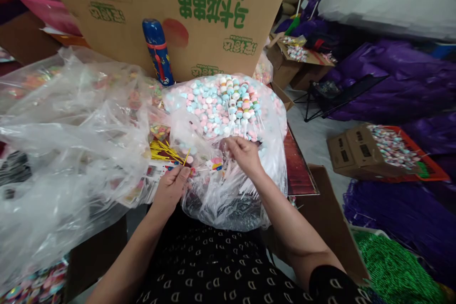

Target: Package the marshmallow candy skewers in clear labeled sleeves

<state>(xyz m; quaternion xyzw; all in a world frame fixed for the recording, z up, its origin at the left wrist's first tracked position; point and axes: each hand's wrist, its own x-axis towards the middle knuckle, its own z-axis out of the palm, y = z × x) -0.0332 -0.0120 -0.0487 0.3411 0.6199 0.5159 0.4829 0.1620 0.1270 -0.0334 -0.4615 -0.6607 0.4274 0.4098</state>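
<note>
My left hand [171, 186] is closed, thumb against index finger, on a yellow twist tie [186, 156] that sticks up. Beside its fingertips lies a bundle of yellow ties [166, 151]. My right hand [245, 153] is pinched at the near side of the candy heap; what it grips is too small to make out. Pink, white and blue candies [208, 104] fill a clear plastic bag [276, 152], with candy skewers [239, 99] on top. White sticks [249, 189] lie below my right hand. Small printed wrappers [216, 165] are between my hands.
A large cardboard box [124, 33] stands behind, with a blue bottle [157, 52] before it. Clear bags [71, 152] of colourful candy spread at left. On the right floor are a carton [351, 152] of wrapped candies, purple bundles [402, 213] and green strands [399, 266].
</note>
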